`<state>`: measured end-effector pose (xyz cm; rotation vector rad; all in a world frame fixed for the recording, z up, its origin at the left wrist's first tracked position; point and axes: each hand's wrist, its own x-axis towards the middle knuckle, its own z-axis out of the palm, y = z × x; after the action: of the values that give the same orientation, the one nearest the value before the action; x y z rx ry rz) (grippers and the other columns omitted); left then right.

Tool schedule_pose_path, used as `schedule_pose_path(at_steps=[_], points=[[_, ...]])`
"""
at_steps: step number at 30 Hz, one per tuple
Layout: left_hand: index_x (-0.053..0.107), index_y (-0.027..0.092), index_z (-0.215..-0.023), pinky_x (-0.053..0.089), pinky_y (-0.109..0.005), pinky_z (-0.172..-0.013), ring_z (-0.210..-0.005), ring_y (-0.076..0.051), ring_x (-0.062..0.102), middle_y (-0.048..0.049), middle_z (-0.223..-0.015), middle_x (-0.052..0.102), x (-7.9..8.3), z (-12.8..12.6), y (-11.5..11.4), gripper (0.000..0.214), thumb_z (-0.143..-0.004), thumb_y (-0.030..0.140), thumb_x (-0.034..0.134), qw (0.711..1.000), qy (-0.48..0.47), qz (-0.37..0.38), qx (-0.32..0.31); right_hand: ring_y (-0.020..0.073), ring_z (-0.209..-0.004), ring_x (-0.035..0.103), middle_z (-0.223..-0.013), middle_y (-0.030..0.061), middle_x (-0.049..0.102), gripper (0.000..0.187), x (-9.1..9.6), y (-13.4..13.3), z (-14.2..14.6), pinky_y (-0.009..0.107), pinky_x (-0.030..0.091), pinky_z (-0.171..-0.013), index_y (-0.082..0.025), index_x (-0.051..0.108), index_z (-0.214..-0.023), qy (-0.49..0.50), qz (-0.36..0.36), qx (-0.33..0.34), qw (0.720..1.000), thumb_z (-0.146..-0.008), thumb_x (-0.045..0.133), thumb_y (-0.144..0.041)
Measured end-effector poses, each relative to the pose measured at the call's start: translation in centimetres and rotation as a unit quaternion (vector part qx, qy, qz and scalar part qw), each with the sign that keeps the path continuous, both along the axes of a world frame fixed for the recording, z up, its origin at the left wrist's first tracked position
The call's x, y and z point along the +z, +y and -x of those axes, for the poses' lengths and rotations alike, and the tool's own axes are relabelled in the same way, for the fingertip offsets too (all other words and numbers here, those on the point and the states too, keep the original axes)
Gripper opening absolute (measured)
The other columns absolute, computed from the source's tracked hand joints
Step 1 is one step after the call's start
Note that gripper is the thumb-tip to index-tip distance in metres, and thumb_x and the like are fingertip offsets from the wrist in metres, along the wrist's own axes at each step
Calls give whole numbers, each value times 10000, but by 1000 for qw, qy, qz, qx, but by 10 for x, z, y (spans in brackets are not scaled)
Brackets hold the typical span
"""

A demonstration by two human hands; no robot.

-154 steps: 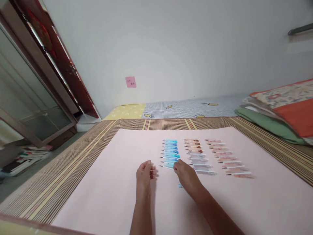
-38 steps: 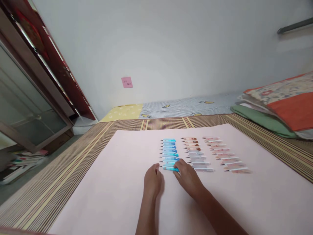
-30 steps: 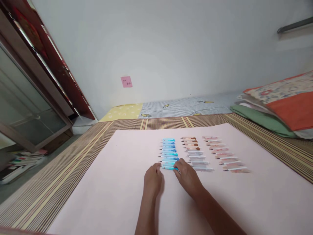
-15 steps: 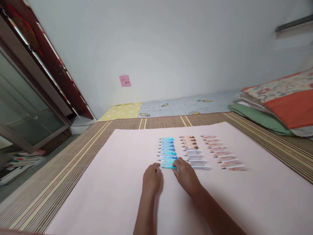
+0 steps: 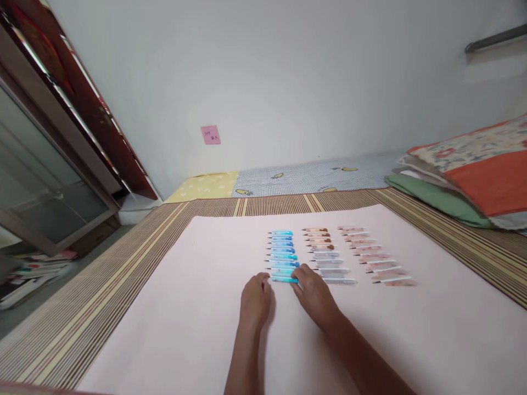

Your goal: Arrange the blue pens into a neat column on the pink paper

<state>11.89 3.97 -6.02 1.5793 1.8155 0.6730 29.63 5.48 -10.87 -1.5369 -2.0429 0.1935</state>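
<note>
Between our two hands lies the nearest blue pen (image 5: 282, 280), at the near end of the blue row (image 5: 281, 250). Its long axis runs across us, from left to right, with the thin tip toward our left hand (image 5: 256, 296) and the thicker end under the fingers of our right hand (image 5: 313, 291). Neither hand is clearly nearer: one is at each end, and the pen spans the gap. Our right grip pinches the thick end between thumb and finger. On the left, thumb and finger are drawn close together at the tip; whether they pinch it or only touch it, we cannot tell. The next pen up lies just beside this one, roughly parallel.

To the right of the blue row we have a column with brown pens (image 5: 318, 236) farther off and grey pens (image 5: 331, 266) nearer us, then a slanting column of pink pens (image 5: 376, 258). Their tips point left too.

As for containers, we see no box or tray around the pens; they lie directly on a pink sheet (image 5: 177, 312) spread over a striped mat (image 5: 99, 291). Folded cloths (image 5: 448, 200) are piled at the far right.
</note>
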Motion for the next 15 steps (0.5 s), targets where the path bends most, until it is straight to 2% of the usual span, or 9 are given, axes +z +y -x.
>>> schedule_pose_path(at_steps=[5, 9, 15], points=[[623, 198, -1330, 432, -316, -973, -1153, -234, 635, -96, -1237, 718, 0, 1, -1, 430, -949, 221, 427, 1000, -12, -13, -10, 206, -874, 625, -992, 71, 637, 146, 7, -2, -13, 303, 460, -755, -206, 598, -962, 51, -20, -26, 998, -890, 504, -122], [618, 235, -1356, 438, -285, -933, -1103, -223, 647, -68, -1103, 749, -1, -2, 0, 462, -917, 204, 476, 1000, 10, -16, -20, 203, -904, 634, -987, 76, 652, 251, 8, -1, -24, 304, 459, -779, -198, 623, -964, 27, 10, -71, 997, -875, 432, -63], [633, 222, -1338, 441, -279, -866, -964, -204, 640, -79, -1058, 688, -6, -13, 4, 472, -881, 157, 534, 996, 66, -44, -39, 232, -1007, 636, -1065, 100, 662, 269, 6, 0, -19, 330, 485, -865, -184, 650, -1082, 13, 34, -53, 998, -903, 464, -107]])
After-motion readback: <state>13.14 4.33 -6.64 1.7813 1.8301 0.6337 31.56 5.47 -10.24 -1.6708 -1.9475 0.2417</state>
